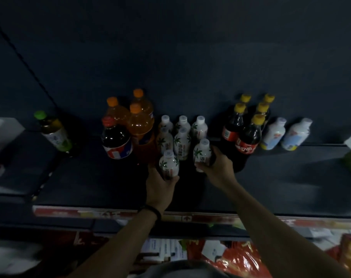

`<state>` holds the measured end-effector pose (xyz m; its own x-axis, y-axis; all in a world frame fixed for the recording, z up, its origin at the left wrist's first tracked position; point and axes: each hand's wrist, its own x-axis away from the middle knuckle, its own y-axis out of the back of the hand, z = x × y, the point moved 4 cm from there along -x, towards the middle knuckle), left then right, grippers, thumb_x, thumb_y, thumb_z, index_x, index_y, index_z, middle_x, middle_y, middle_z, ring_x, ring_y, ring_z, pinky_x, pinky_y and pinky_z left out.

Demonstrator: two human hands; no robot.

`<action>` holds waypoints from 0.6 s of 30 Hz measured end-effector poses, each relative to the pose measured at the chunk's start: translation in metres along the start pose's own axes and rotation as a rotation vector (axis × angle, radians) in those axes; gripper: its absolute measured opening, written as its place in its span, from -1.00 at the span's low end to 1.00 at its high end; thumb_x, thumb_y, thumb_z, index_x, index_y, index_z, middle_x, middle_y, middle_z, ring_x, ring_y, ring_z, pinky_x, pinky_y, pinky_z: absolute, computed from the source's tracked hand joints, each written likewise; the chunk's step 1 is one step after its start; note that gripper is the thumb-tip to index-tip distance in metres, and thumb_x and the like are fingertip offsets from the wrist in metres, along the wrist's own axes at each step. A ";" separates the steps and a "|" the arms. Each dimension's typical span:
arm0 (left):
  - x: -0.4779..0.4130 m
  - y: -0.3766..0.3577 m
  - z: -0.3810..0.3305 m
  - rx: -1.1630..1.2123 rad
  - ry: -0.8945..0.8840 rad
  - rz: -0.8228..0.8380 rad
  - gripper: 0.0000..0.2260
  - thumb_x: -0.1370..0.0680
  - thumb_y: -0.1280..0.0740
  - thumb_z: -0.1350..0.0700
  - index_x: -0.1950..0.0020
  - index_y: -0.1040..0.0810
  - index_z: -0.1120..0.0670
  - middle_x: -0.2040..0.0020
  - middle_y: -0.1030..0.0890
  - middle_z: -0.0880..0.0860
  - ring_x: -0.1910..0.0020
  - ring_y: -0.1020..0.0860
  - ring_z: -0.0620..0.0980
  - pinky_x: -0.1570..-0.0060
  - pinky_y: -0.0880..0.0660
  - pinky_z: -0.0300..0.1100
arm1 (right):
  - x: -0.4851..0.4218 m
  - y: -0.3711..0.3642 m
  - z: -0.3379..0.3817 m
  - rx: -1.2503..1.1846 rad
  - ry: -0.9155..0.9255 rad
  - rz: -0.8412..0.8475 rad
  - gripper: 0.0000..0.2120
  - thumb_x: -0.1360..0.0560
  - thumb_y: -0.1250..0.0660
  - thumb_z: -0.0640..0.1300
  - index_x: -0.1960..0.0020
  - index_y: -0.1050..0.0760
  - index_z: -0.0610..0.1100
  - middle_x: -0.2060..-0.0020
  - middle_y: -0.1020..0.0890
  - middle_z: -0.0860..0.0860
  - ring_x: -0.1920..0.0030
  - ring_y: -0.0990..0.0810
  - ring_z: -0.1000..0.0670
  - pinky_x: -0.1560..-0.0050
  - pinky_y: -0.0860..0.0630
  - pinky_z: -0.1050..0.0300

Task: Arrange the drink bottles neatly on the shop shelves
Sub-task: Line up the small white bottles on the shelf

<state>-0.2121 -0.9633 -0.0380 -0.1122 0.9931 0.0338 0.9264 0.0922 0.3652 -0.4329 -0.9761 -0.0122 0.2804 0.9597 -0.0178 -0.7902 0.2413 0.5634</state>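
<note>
While two white palm-print bottles are held at the front of a dark shelf (271, 187), the rest of the stock is seen standing in groups by kind, which suggests that like is being kept with like. The left hand (160, 187) is wrapped from below around one white bottle (168, 164), its fingers curled about the lower body, and the bottle is kept upright just in front of the left column of the white group (181, 133). The right hand (216, 169) is closed on a second white bottle (202, 154), thumb to one side and fingers behind, so that it is steadied at the front of the right column. Both bottles appear to be gripped low, probably so that the caps stay clear and the bases can be set flat; whether the bases already touch the shelf cannot be told. Five more white bottles are ranked behind them in rows, so a third row seems to be what is being filled. To the left, the orange bottles (138, 121) and a red-capped cola (115, 137) are clustered, with a green-capped bottle (54, 131) standing well apart. To the right, yellow-capped colas (249, 135) are packed together, and two pale bottles (285, 133) are set beside them. Much of the shelf front is left bare, and the light is dim.
</note>
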 end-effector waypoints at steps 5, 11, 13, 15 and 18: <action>-0.006 -0.005 0.016 -0.255 0.014 -0.115 -0.41 -0.48 -0.57 -0.02 -0.41 -0.41 0.11 -0.34 -0.52 0.15 -0.31 -0.52 0.23 -0.33 -0.51 0.19 | -0.030 -0.011 0.004 0.034 -0.033 0.007 -0.34 -0.44 -0.60 -0.10 -0.45 -0.41 -0.16 -0.24 -0.62 -0.02 -0.24 -0.61 -0.08 -0.13 -0.48 0.14; -0.014 -0.011 0.020 -0.256 0.064 -0.172 -0.43 -0.53 -0.52 -0.02 -0.42 -0.37 0.12 -0.35 -0.46 0.17 -0.27 -0.55 0.24 -0.26 -0.58 0.21 | -0.044 -0.019 0.002 0.052 -0.060 -0.020 -0.32 -0.50 -0.55 -0.04 -0.52 -0.34 -0.17 -0.39 -0.57 -0.14 -0.38 -0.55 -0.21 -0.32 -0.50 -0.02; -0.019 -0.011 0.020 -0.218 0.100 -0.177 -0.40 -0.55 -0.50 -0.02 -0.47 -0.33 0.15 -0.38 -0.44 0.19 -0.29 -0.55 0.27 -0.26 -0.58 0.21 | -0.046 -0.020 0.001 0.053 -0.065 -0.033 -0.33 -0.50 -0.55 -0.04 -0.50 -0.36 -0.17 -0.39 -0.57 -0.13 -0.38 -0.55 -0.20 -0.28 -0.49 0.03; -0.023 -0.011 0.020 -0.216 0.123 -0.178 -0.36 -0.57 -0.49 0.03 -0.53 -0.28 0.19 -0.45 -0.40 0.23 -0.34 -0.52 0.30 -0.30 -0.56 0.20 | -0.043 -0.020 0.002 0.053 -0.066 -0.038 -0.36 -0.52 -0.54 -0.05 -0.49 -0.37 -0.19 -0.36 -0.59 -0.12 -0.35 -0.57 -0.19 -0.22 -0.47 0.09; -0.027 -0.013 0.023 -0.221 0.145 -0.180 -0.36 -0.57 -0.48 0.06 -0.53 -0.26 0.21 -0.46 -0.38 0.26 -0.30 -0.54 0.33 -0.24 -0.59 0.22 | -0.036 -0.021 -0.003 -0.046 -0.149 -0.079 -0.41 -0.51 -0.56 -0.04 -0.43 -0.42 -0.20 -0.26 -0.64 -0.11 -0.26 -0.63 -0.15 -0.11 -0.45 0.17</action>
<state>-0.2128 -0.9899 -0.0654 -0.3315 0.9403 0.0767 0.7885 0.2315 0.5699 -0.4287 -1.0152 -0.0260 0.4174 0.9065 0.0638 -0.7857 0.3247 0.5266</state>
